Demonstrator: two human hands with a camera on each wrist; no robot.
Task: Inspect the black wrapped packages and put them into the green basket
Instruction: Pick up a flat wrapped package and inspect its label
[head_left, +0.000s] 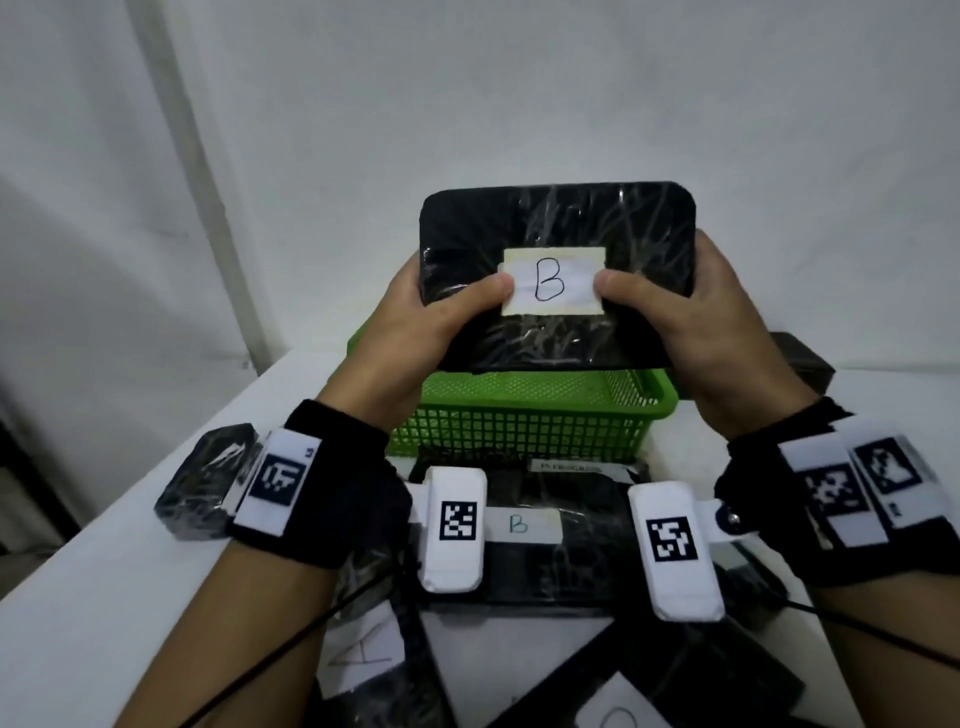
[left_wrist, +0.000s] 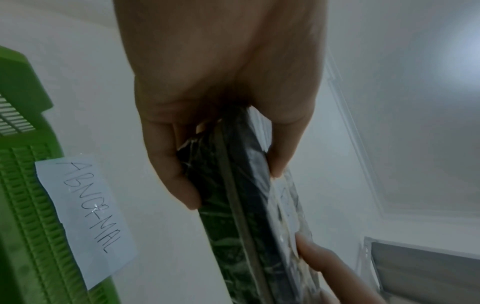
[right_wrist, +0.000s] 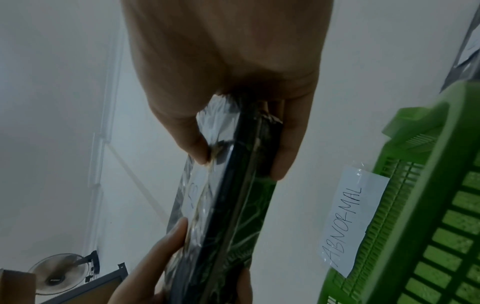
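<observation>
A flat black wrapped package (head_left: 556, 228) with a white label marked B is held upright above the green basket (head_left: 524, 421). My left hand (head_left: 415, 322) grips its left edge, thumb on the front beside the label. My right hand (head_left: 711, 317) grips the right edge the same way. In the left wrist view the package (left_wrist: 246, 205) shows edge-on between thumb and fingers; the right wrist view shows the package (right_wrist: 233, 185) likewise. The green basket (left_wrist: 23, 205) (right_wrist: 428, 226) carries a paper tag reading ABNORMAL.
More black wrapped packages lie on the white table in front of the basket: one labelled B (head_left: 519, 525), one labelled A (head_left: 363, 660), a small one (head_left: 208, 483) at the left, another (head_left: 675, 691) at the bottom. A dark box (head_left: 800, 358) sits behind my right hand.
</observation>
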